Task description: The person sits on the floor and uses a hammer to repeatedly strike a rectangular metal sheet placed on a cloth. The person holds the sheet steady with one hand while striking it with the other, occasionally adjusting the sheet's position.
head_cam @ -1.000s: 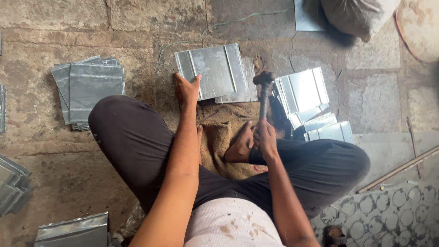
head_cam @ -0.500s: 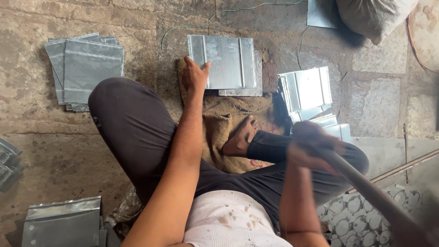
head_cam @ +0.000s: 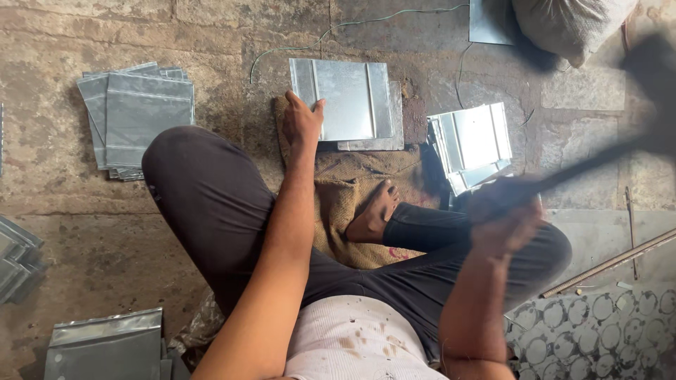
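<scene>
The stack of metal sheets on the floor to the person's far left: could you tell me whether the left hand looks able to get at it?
Probably yes. The left hand rests on the metal sheet in front, and only bare floor lies between it and the stack, though the raised knee sits close by.

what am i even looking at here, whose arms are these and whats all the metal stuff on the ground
This picture comes from a camera worn on a person's head, looking straight down, so the arms are that person's own. They sit cross-legged on a stone floor, with a piece of brown sacking under one bare foot.

The left hand presses on the near edge of a flat grey metal sheet lying in front of them. The right hand is raised and blurred, its fingers closed on the dark handle of a hammer, whose head is a smear at the upper right.

Around them lie more sheets of the same kind: a stack to the left, a shinier pile to the right, and others at the lower left. A grey sack sits at the top.
</scene>
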